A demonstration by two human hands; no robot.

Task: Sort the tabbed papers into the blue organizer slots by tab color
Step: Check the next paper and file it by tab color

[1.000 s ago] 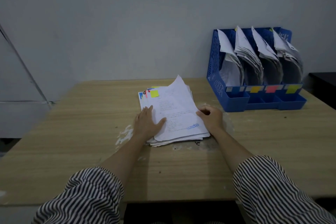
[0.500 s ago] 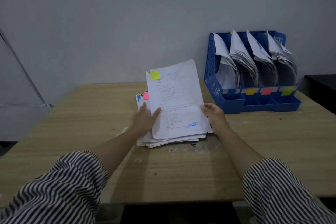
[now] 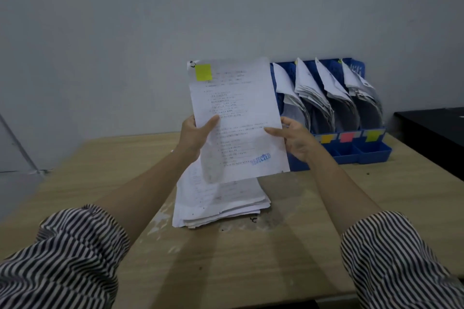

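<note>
A white printed paper (image 3: 238, 120) with a yellow tab (image 3: 203, 72) at its top left corner and a blue stamp near the bottom is upright in the air, above the paper stack (image 3: 221, 203) at the table's middle. The blue organizer (image 3: 351, 150) stands at the far right edge — four slots, all holding papers.

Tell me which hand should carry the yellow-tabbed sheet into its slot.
Right, probably. The right hand grips the sheet on the side nearest the blue organizer, whose yellow-labelled slot sits farthest right. The left hand would have to cross over.
</note>
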